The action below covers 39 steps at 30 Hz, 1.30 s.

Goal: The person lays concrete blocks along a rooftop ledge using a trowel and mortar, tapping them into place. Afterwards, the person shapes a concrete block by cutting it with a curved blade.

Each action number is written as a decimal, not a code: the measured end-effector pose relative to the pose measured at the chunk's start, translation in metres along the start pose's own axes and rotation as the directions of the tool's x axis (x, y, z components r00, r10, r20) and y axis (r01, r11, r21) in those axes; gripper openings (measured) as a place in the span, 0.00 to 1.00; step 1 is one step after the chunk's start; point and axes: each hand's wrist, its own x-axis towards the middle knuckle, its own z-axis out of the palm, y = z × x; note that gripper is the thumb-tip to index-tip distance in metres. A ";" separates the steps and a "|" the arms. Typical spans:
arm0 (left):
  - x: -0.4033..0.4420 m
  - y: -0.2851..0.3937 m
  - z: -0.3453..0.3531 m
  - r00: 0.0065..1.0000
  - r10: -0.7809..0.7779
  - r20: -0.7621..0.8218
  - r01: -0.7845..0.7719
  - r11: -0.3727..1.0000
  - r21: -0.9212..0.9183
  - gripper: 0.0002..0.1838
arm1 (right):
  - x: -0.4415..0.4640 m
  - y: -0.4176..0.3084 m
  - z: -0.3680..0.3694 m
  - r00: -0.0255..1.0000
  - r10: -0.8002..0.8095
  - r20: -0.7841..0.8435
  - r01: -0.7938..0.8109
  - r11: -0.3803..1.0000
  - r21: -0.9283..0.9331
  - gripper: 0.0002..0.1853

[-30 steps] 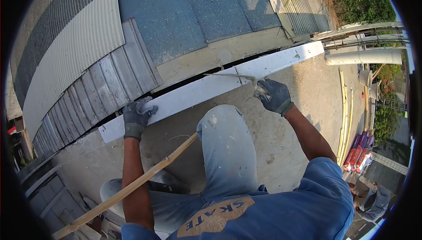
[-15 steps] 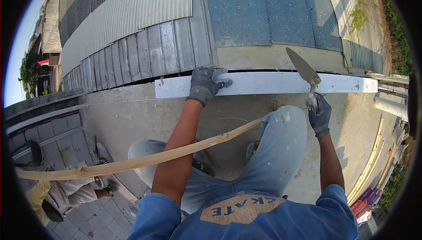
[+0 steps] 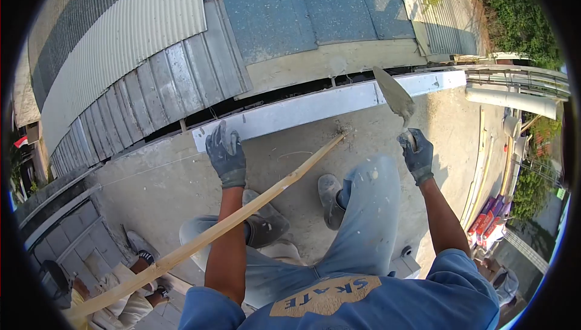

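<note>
My left hand [image 3: 226,156], in a dark grey glove, is at the left end of a long white board [image 3: 302,111]. Its fingers lie extended over the board's face, and nothing shows gripped in them. My right hand [image 3: 417,156], also gloved, is wrapped round the handle of a pointed trowel [image 3: 394,96]. The blade points up and away from me, overlapping the board in view, with grey mortar-like residue on it. Whether the blade touches the board I cannot tell. A light wooden pole [image 3: 266,196] runs diagonally across my left forearm in the view.
Corrugated metal sheets [image 3: 133,39] and a blue roof [image 3: 284,15] lie beyond the board, with a dark gap between. A concrete surface [image 3: 151,173] is under my feet. At lower left, another person's legs [image 3: 136,312] show. Pipes [image 3: 514,101] and coloured bags [image 3: 489,216] are on the right.
My left hand has slid from the board's upper middle-left to its left end, and its fingers have straightened. The view has turned and shifted. My right hand keeps the trowel.
</note>
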 end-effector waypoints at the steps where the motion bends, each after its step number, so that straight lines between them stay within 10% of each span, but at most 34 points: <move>1: -0.026 0.000 -0.022 0.989 -0.130 0.064 0.128 0.991 0.043 0.22 | -0.011 0.002 -0.012 0.996 0.086 0.009 -0.086 0.996 0.026 0.07; 4: -0.138 -0.013 -0.070 0.813 -0.373 0.447 0.343 0.927 0.150 0.27 | -0.040 -0.016 -0.054 0.845 0.507 0.171 -0.535 0.813 0.231 0.04; 5: -0.155 0.018 -0.097 0.527 -0.524 0.669 0.616 0.778 0.123 0.28 | -0.050 -0.020 -0.065 0.764 0.597 0.246 -0.642 0.663 0.384 0.08; 6: -0.177 0.033 -0.122 0.453 -0.144 0.880 0.035 0.989 0.144 0.28 | -0.057 -0.030 -0.078 0.752 0.613 0.242 -0.654 0.647 0.393 0.08; 7: -0.191 0.049 -0.142 0.121 0.129 0.984 -0.534 0.845 -0.045 0.27 | -0.065 -0.043 -0.090 0.700 0.649 0.299 -0.698 0.531 0.481 0.09; 9: -0.166 0.150 -0.201 0.177 -0.217 0.960 -0.094 0.967 0.236 0.23 | -0.077 -0.059 -0.110 0.640 0.636 0.431 -0.693 0.237 0.680 0.12; 10: -0.160 0.169 -0.211 0.163 -0.221 0.962 -0.116 0.964 0.241 0.23 | -0.083 -0.068 -0.116 0.626 0.647 0.436 -0.697 0.213 0.685 0.12; 12: -0.140 0.201 -0.215 0.174 0.308 0.935 -0.150 0.947 -0.284 0.21 | -0.081 -0.090 -0.113 0.599 0.699 0.391 -0.630 0.110 0.769 0.13; 14: -0.043 0.287 -0.195 0.358 0.117 0.926 0.156 0.971 -0.183 0.18 | -0.070 -0.094 -0.083 0.528 0.730 0.434 -0.596 -0.045 0.802 0.15; 17: 0.009 0.288 -0.083 0.611 0.163 0.775 0.249 0.889 -0.383 0.15 | -0.072 -0.073 -0.012 0.514 0.767 0.385 -0.539 -0.061 0.840 0.12; 18: 0.035 0.296 -0.048 0.611 0.216 0.761 0.063 0.945 -0.320 0.17 | -0.067 -0.077 0.000 0.505 0.786 0.358 -0.486 -0.084 0.870 0.12; 19: 0.054 0.298 -0.011 0.583 0.129 0.802 0.210 0.930 -0.302 0.16 | -0.058 -0.080 0.011 0.502 0.800 0.328 -0.428 -0.100 0.898 0.12; 21: 0.083 0.303 0.063 0.700 0.310 0.644 -0.052 0.921 -0.386 0.18 | -0.044 -0.082 0.031 0.465 0.812 0.353 -0.389 -0.171 0.905 0.12; 25: 0.123 0.332 0.154 0.415 0.282 0.865 -0.155 0.959 -0.238 0.35 | -0.051 -0.068 0.090 0.341 0.854 0.393 -0.262 -0.315 0.912 0.13; 31: 0.121 0.331 0.263 0.159 0.434 0.887 -0.429 0.840 -0.334 0.29 | -0.019 -0.030 0.153 0.170 0.800 0.575 0.212 -0.600 0.772 0.16; 34: 0.120 0.283 0.309 0.172 0.753 0.636 -0.847 0.443 -0.295 0.26 | -0.005 -0.025 0.152 0.218 0.743 0.633 0.327 -0.667 0.670 0.16; 36: 0.098 0.309 0.275 0.518 0.316 0.795 -0.151 0.948 -0.279 0.25 | 0.007 -0.018 0.161 0.273 0.705 0.655 0.362 -0.706 0.609 0.15; 39: 0.095 0.314 0.259 0.425 0.370 0.826 -0.181 0.929 -0.322 0.25 | 0.018 -0.013 0.182 0.296 0.715 0.633 0.220 -0.696 0.684 0.17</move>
